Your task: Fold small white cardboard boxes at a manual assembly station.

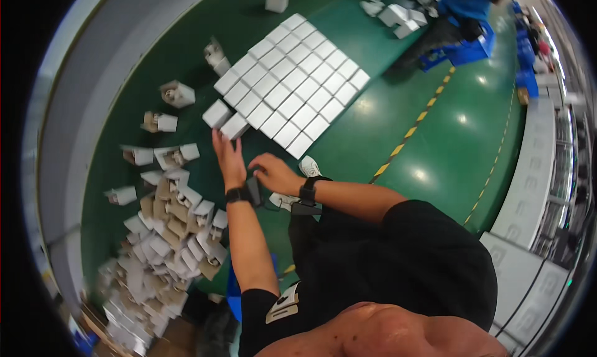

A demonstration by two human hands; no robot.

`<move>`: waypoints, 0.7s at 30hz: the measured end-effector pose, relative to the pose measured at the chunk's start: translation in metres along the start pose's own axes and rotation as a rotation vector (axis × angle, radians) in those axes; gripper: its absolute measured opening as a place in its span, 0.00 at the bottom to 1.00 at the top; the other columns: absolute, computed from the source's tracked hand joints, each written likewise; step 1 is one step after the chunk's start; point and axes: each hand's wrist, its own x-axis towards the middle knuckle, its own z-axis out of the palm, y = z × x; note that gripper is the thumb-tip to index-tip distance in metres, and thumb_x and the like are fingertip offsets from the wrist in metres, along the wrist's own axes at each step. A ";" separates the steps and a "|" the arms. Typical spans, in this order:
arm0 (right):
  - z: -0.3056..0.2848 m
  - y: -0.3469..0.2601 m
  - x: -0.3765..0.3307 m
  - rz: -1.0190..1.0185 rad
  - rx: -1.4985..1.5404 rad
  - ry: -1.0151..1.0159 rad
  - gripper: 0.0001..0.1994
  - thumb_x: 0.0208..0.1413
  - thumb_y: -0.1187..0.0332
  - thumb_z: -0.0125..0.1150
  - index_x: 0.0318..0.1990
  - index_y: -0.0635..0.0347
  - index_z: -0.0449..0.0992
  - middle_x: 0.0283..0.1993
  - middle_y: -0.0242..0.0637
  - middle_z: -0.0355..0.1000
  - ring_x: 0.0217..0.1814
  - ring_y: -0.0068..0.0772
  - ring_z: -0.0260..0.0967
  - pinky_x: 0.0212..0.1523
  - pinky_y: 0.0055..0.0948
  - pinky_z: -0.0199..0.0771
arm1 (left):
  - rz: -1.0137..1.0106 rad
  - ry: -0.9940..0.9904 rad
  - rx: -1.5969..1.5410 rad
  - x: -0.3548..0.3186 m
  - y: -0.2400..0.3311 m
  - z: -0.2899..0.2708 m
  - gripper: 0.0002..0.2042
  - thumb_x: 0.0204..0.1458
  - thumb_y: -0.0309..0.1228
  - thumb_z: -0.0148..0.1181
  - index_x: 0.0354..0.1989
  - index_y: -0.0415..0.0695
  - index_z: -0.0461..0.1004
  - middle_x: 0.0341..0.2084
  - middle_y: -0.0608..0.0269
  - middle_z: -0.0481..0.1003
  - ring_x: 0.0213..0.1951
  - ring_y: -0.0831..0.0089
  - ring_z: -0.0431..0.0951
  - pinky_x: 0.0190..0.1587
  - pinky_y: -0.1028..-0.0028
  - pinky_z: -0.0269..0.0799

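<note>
My left hand [231, 164] reaches toward a small white box [234, 126], its fingers stretched and apart at the box's near side; whether they touch it I cannot tell. Another white box [217, 113] stands just to the left of that one. Both sit at the near left edge of a big block of white boxes [292, 80], set in tight rows on the green floor. To the right of my left hand, my right hand [278, 174] hangs with loosely bent fingers and nothing visible in it. Dark bands with small devices are strapped around both wrists.
A heap of opened white cartons [168, 233] lies at the lower left. Several open boxes, among them one box [178, 94], stand along the left. Blue crates [476, 46] and a person in blue [463, 0] are at the far right. Yellow-black tape [411, 132] crosses the floor.
</note>
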 end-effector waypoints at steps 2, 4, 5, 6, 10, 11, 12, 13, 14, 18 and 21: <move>0.021 0.009 0.009 -0.077 -0.008 -0.050 0.11 0.52 0.74 0.61 0.44 0.61 0.78 0.41 0.51 0.74 0.48 0.57 0.73 0.48 0.49 0.75 | 0.013 -0.009 0.095 -0.010 0.011 -0.025 0.28 0.73 0.37 0.46 0.78 0.46 0.47 0.74 0.51 0.52 0.74 0.60 0.55 0.73 0.54 0.58; 0.036 0.020 0.015 0.022 -0.064 -0.261 0.13 0.50 0.71 0.64 0.44 0.61 0.78 0.43 0.51 0.77 0.50 0.55 0.74 0.51 0.47 0.76 | 0.012 -0.016 0.140 -0.035 0.030 -0.032 0.27 0.72 0.37 0.47 0.76 0.44 0.52 0.72 0.52 0.57 0.73 0.59 0.59 0.72 0.56 0.60; 0.046 0.021 0.015 -0.009 -0.072 -0.377 0.15 0.48 0.68 0.67 0.45 0.60 0.78 0.47 0.51 0.76 0.53 0.55 0.73 0.53 0.46 0.75 | -0.012 -0.012 0.121 -0.056 0.043 -0.032 0.26 0.72 0.37 0.48 0.75 0.43 0.55 0.69 0.53 0.61 0.71 0.59 0.62 0.71 0.58 0.61; 0.052 0.020 0.013 -0.032 -0.083 -0.493 0.18 0.47 0.66 0.69 0.46 0.60 0.78 0.52 0.51 0.76 0.56 0.56 0.72 0.55 0.46 0.75 | 0.034 0.009 0.214 -0.079 0.055 -0.028 0.24 0.72 0.37 0.48 0.72 0.42 0.59 0.66 0.53 0.66 0.68 0.60 0.66 0.70 0.59 0.64; 0.096 -0.002 -0.012 -0.408 -0.086 -0.612 0.36 0.45 0.64 0.75 0.65 0.55 0.68 0.61 0.49 0.69 0.64 0.58 0.66 0.62 0.49 0.72 | 0.199 0.181 0.456 -0.184 0.074 -0.047 0.18 0.72 0.37 0.48 0.61 0.38 0.69 0.55 0.54 0.76 0.57 0.65 0.76 0.60 0.68 0.73; 0.104 -0.005 -0.015 -0.382 -0.037 -0.710 0.39 0.45 0.64 0.75 0.67 0.53 0.66 0.62 0.49 0.68 0.65 0.59 0.65 0.62 0.49 0.72 | 0.209 0.189 0.552 -0.206 0.068 -0.063 0.16 0.73 0.38 0.47 0.56 0.37 0.72 0.52 0.55 0.77 0.53 0.66 0.77 0.57 0.68 0.73; 0.110 -0.008 -0.017 -0.383 -0.031 -0.723 0.39 0.45 0.64 0.75 0.67 0.53 0.66 0.62 0.49 0.68 0.65 0.59 0.65 0.62 0.49 0.72 | 0.211 0.199 0.658 -0.221 0.066 -0.073 0.16 0.73 0.38 0.47 0.51 0.35 0.74 0.48 0.56 0.78 0.49 0.67 0.78 0.53 0.69 0.74; 0.113 -0.009 -0.018 -0.352 -0.021 -0.616 0.39 0.44 0.64 0.76 0.67 0.52 0.66 0.61 0.49 0.68 0.64 0.58 0.66 0.62 0.49 0.72 | 0.202 0.209 0.659 -0.228 0.063 -0.076 0.16 0.73 0.38 0.47 0.51 0.35 0.74 0.48 0.56 0.78 0.49 0.67 0.78 0.53 0.69 0.74; 0.115 -0.008 -0.018 -0.318 -0.014 -0.510 0.40 0.44 0.64 0.76 0.68 0.51 0.66 0.60 0.48 0.68 0.64 0.58 0.66 0.61 0.49 0.72 | 0.196 0.247 0.647 -0.233 0.058 -0.076 0.16 0.73 0.38 0.47 0.50 0.35 0.75 0.47 0.57 0.78 0.47 0.68 0.78 0.52 0.69 0.74; 0.127 -0.015 -0.014 -0.300 -0.078 -0.571 0.37 0.45 0.64 0.75 0.66 0.52 0.68 0.55 0.48 0.71 0.60 0.57 0.69 0.59 0.48 0.72 | 0.124 0.372 0.676 -0.259 0.046 -0.098 0.17 0.72 0.38 0.49 0.50 0.35 0.77 0.45 0.59 0.80 0.45 0.70 0.78 0.51 0.69 0.74; 0.118 -0.007 0.006 -0.315 -0.045 -0.589 0.25 0.47 0.65 0.73 0.56 0.54 0.78 0.52 0.51 0.75 0.54 0.58 0.72 0.53 0.50 0.73 | 0.450 0.144 1.493 -0.255 0.033 -0.114 0.15 0.71 0.31 0.46 0.57 0.35 0.75 0.47 0.54 0.81 0.48 0.64 0.80 0.57 0.66 0.75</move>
